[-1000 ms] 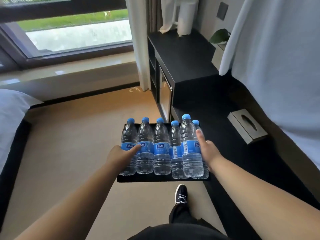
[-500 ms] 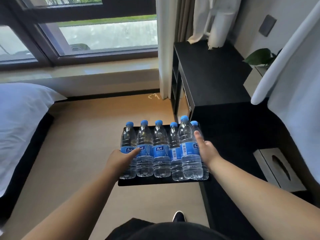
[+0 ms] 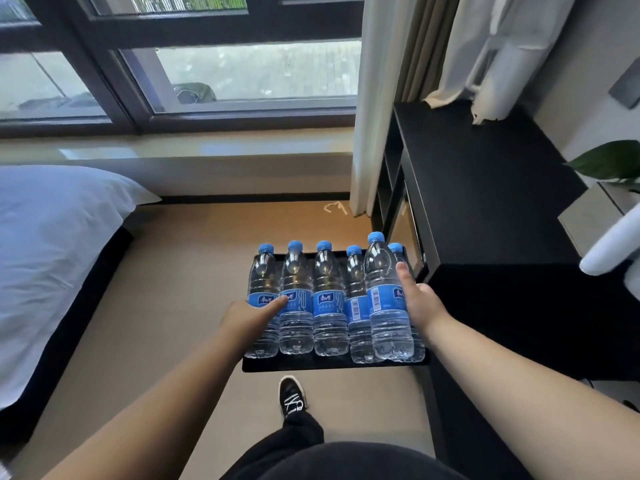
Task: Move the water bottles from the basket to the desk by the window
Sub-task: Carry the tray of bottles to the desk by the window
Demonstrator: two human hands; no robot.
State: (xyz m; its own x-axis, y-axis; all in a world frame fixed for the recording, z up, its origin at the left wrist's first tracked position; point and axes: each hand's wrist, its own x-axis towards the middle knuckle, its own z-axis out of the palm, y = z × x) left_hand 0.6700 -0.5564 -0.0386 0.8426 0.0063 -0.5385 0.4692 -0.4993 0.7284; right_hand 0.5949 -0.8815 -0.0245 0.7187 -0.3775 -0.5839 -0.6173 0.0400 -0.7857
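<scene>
Now both hands, left hand (image 3: 247, 318) and right hand (image 3: 420, 303), clamp a row of water bottles (image 3: 329, 303) on a black tray (image 3: 332, 363), the desk (image 3: 485, 188) at two o'clock

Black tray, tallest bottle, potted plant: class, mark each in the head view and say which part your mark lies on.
black tray (image 3: 332, 366): head view, bare front rim.
tallest bottle (image 3: 385, 301): head view, blue label.
potted plant (image 3: 609, 161): head view, large green leaf.

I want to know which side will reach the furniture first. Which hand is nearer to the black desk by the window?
Right. The right hand, at the right end of the bottle row, is next to the black desk; the left hand is at the row's far end.
</scene>
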